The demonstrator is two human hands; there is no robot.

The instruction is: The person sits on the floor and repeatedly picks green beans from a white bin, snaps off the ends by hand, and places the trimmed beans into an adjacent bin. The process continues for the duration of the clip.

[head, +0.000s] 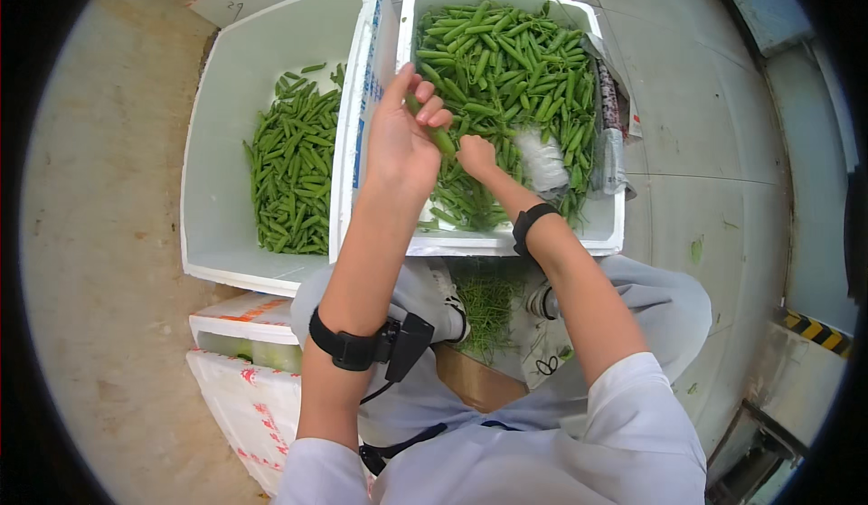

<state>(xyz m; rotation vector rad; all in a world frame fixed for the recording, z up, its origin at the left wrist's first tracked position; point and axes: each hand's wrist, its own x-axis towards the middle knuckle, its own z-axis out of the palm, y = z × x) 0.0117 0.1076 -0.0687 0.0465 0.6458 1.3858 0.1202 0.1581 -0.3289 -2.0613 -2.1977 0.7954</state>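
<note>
A green pea pod (442,141) lies across the fingers of my left hand (408,128), palm turned up, above the left rim of the right foam box (614,232). Close beside it is my right hand (477,155), its fingers curled at the pod's lower end; whether they pinch its tip or a string is too small to tell. Below both hands, a heap of pea pods (508,64) fills much of that box. In the left foam box (224,139) lies a smaller pile of pods (296,173), against its right wall.
Clear plastic wrap (542,159) sits among the pods, and a bag (610,112) hangs over the right rim. Green trimmings (486,312) cover the floor between my shoes. More foam boxes (254,396) stand at my left. A yellow-black striped edge (817,332) is at the right.
</note>
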